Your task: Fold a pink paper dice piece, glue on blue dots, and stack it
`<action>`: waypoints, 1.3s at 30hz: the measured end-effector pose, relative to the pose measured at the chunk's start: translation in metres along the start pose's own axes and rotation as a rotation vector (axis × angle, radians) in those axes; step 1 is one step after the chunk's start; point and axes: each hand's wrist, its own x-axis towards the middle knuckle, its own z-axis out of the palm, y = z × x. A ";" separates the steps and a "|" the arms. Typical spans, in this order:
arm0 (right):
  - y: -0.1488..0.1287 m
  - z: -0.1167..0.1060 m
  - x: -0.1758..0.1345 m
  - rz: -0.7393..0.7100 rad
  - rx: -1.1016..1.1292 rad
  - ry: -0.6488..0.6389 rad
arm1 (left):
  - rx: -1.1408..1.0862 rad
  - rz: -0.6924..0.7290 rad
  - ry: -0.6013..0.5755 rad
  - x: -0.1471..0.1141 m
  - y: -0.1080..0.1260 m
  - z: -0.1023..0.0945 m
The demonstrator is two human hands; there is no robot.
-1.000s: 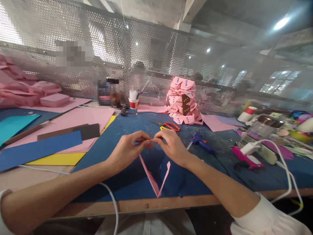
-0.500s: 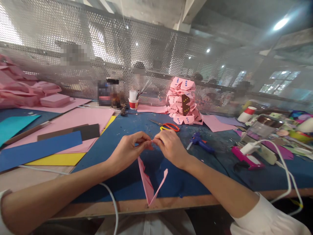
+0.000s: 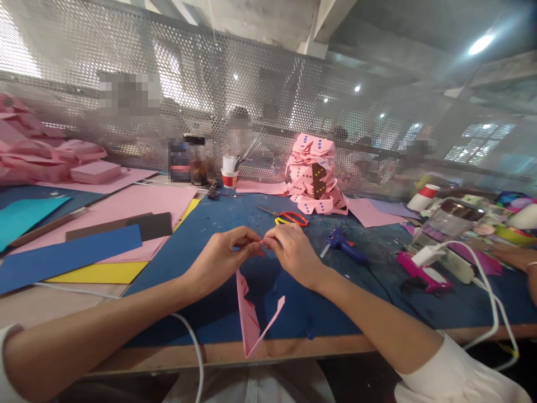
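My left hand (image 3: 229, 249) is closed, thumb and fingertips pinched together above the blue table mat. Below it hangs a folded pink paper strip (image 3: 248, 322), bent into a V with a notched edge, its upper end hidden behind the fingers. My right hand (image 3: 293, 252) is closed too, its fingertips meeting those of the left. A tiny pinkish bit seems to sit between them, too small to name. Just beyond my hands lie scissors (image 3: 292, 217) with red and yellow handles. Right of them rests a blue glue gun (image 3: 346, 246).
A stack of pink folded pieces (image 3: 312, 173) stands at the back. Pink sheets (image 3: 138, 207) and a blue strip (image 3: 75, 254) lie left. A paper cup (image 3: 229, 178) and jar (image 3: 198, 162) stand behind. Right are a magenta device (image 3: 425, 272), white cable (image 3: 495, 296) and another person's hand (image 3: 514, 256).
The hanging pink strip has swung slightly left at its lower end. My hands stay nearly in place. Another person's hand has come in at the right edge.
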 end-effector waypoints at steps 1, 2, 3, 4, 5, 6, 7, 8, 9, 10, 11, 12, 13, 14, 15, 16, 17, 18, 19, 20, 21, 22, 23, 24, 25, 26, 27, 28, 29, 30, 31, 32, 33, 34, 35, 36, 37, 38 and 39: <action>0.000 0.000 0.000 0.005 -0.005 0.006 | 0.004 0.004 -0.003 0.000 0.001 0.000; 0.001 0.000 0.000 0.010 -0.005 0.011 | 0.010 0.008 -0.005 0.000 0.001 0.000; 0.001 0.000 0.000 0.017 0.001 0.016 | 0.018 0.012 -0.008 0.001 0.001 -0.001; 0.001 0.000 0.000 0.023 0.012 0.019 | 0.028 0.014 -0.007 0.001 0.002 -0.001; 0.001 -0.001 0.000 0.028 0.026 0.020 | 0.037 0.015 -0.007 0.001 0.002 -0.001; 0.002 -0.001 0.000 0.029 0.040 0.018 | 0.042 0.015 -0.005 0.001 0.002 -0.002; 0.002 -0.001 0.000 0.028 0.054 0.014 | 0.043 0.014 -0.004 0.001 0.001 -0.002; 0.002 -0.002 0.000 0.025 0.067 0.011 | 0.041 0.013 -0.005 0.001 0.001 -0.002; 0.002 -0.002 0.000 0.022 0.077 0.009 | 0.040 0.013 -0.006 0.001 0.001 -0.002; 0.002 -0.002 0.000 0.018 0.084 0.006 | 0.041 0.012 -0.008 0.001 0.001 -0.002; 0.002 -0.002 0.000 0.016 0.089 0.005 | 0.043 0.011 -0.012 0.001 0.001 -0.002; 0.002 -0.002 0.000 0.014 0.093 0.004 | 0.047 0.010 -0.014 0.001 0.001 -0.002; 0.002 -0.001 0.000 0.014 0.093 0.005 | 0.051 0.008 -0.016 0.001 0.001 -0.002; 0.003 -0.001 0.000 0.016 0.091 0.007 | 0.052 0.005 -0.018 0.001 0.001 -0.002; 0.003 -0.001 0.000 0.019 0.087 0.011 | 0.050 0.001 -0.020 0.001 0.002 -0.002; 0.003 0.000 0.000 0.022 0.081 0.015 | 0.047 -0.004 -0.023 0.001 0.002 -0.002; 0.002 0.000 0.000 0.026 0.075 0.019 | 0.044 -0.008 -0.023 0.001 0.002 -0.002; 0.002 0.000 0.000 0.028 0.070 0.020 | 0.041 -0.013 -0.024 0.001 0.001 -0.002; 0.002 0.001 0.000 0.029 0.067 0.021 | 0.037 -0.015 -0.025 0.001 0.001 -0.002; 0.002 0.001 0.000 0.028 0.065 0.021 | 0.034 -0.016 -0.026 0.001 0.001 -0.002; 0.003 0.001 0.000 0.027 0.065 0.022 | 0.031 -0.016 -0.027 0.001 0.001 -0.002; 0.003 0.001 0.000 0.026 0.065 0.022 | 0.028 -0.015 -0.027 0.001 0.000 -0.002; 0.003 0.001 0.000 0.024 0.062 0.024 | 0.028 -0.013 -0.026 0.001 0.000 -0.002; 0.003 0.002 0.000 0.023 0.054 0.028 | 0.030 -0.009 -0.025 0.001 0.001 -0.002; 0.004 0.002 0.000 0.022 0.044 0.031 | 0.033 -0.003 -0.022 0.001 0.001 -0.001; 0.004 0.002 0.000 0.021 0.031 0.033 | 0.035 0.002 -0.020 0.001 0.001 -0.001; 0.004 0.003 0.000 0.019 0.019 0.035 | 0.034 0.007 -0.020 0.001 0.002 -0.001; 0.004 0.003 -0.001 0.018 0.008 0.038 | 0.029 0.009 -0.021 0.001 0.002 -0.001; 0.005 0.003 -0.001 0.019 0.002 0.039 | 0.021 0.010 -0.023 0.001 0.002 -0.001; 0.005 0.003 -0.001 0.022 0.002 0.037 | 0.011 0.009 -0.024 0.001 0.002 -0.001; 0.005 0.003 -0.001 0.026 0.009 0.036 | 0.004 0.008 -0.025 0.001 0.002 -0.001; 0.005 0.002 0.000 0.032 0.025 0.030 | -0.001 0.007 -0.023 0.001 0.002 -0.001; 0.005 0.001 0.000 0.041 0.052 0.019 | -0.004 0.006 -0.019 0.001 0.002 -0.001; 0.005 0.000 0.000 0.051 0.090 0.006 | -0.007 0.004 -0.014 0.001 0.001 -0.001; 0.005 -0.001 0.001 0.061 0.138 -0.008 | -0.011 -0.001 -0.008 0.002 0.001 -0.001; 0.005 -0.003 0.002 0.074 0.192 -0.019 | -0.017 -0.006 -0.003 0.002 0.001 -0.001; 0.006 -0.004 0.002 0.088 0.243 -0.027 | -0.023 -0.012 0.005 0.002 0.000 -0.001; 0.006 -0.005 0.002 0.100 0.284 -0.029 | -0.025 -0.018 0.010 0.002 0.000 -0.001; 0.005 -0.005 0.003 0.107 0.311 -0.027 | -0.024 -0.022 0.016 0.002 -0.001 -0.002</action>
